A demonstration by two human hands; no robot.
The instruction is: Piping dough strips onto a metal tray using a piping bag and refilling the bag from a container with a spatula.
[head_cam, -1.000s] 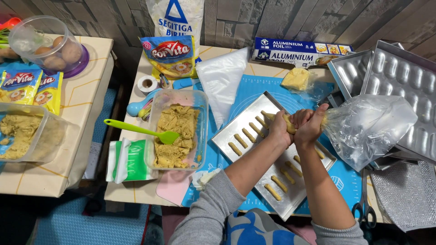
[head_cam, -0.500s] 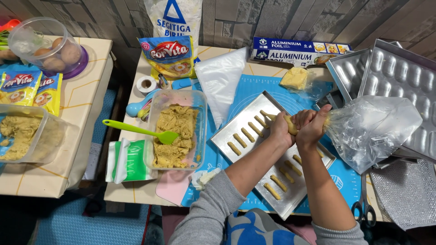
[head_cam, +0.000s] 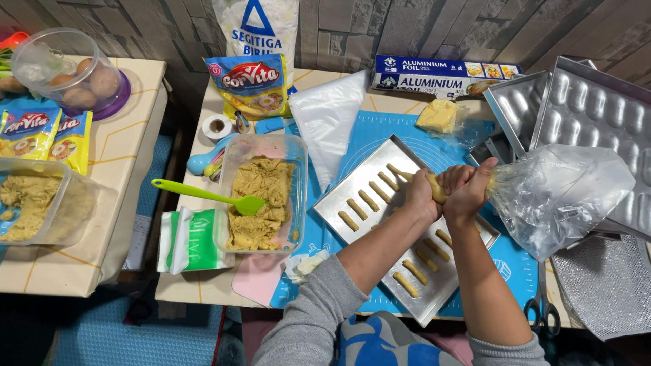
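Note:
My left hand (head_cam: 422,196) and my right hand (head_cam: 468,190) are both closed around the narrow end of a clear plastic piping bag (head_cam: 556,193) filled with yellow-brown dough. The bag's tip points down-left over a metal baking tray (head_cam: 339,207). Several short dough sticks (head_cam: 369,200) lie in rows on the tray. The loose top of the bag billows out to the right of my hands.
A clear tub of dough (head_cam: 261,193) with a green spatula (head_cam: 203,195) sits left of the tray. A blue mat (head_cam: 380,132), an empty piping bag (head_cam: 329,118), a foil box (head_cam: 441,71), moulded metal pans (head_cam: 590,108) and scissors (head_cam: 542,305) surround it. A second table at left holds another dough tub (head_cam: 34,203).
Both hands with the piping bag have shifted slightly up and back along the tray. Everything else stays put.

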